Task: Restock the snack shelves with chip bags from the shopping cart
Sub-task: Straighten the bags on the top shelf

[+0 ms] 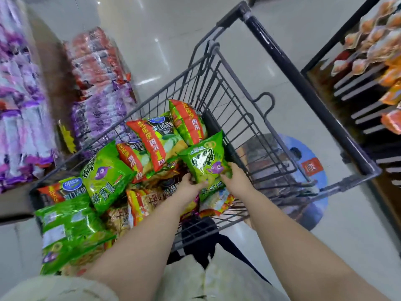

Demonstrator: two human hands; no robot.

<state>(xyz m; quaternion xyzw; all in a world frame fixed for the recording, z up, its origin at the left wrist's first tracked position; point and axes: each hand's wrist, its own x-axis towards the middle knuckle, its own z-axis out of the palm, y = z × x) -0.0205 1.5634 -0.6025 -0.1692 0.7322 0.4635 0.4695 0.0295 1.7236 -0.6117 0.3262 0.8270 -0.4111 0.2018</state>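
A dark wire shopping cart (245, 127) stands in front of me, filled with several chip bags. Both my hands reach into it. My left hand (189, 184) and my right hand (235, 178) both grip the lower edge of one green chip bag (205, 158) with a purple cartoon figure, held tilted above the pile. A similar green bag (104, 172) lies to the left. Green bags with red-orange stripes (158, 142) lean at the cart's far side.
Shelves with purple and red snack packs (26, 118) run along the left. A dark rack with orange bags (382, 46) stands at the right. The cart's handle bar (303, 83) slants across the right. A round blue floor sticker (308, 166) lies beneath the cart.
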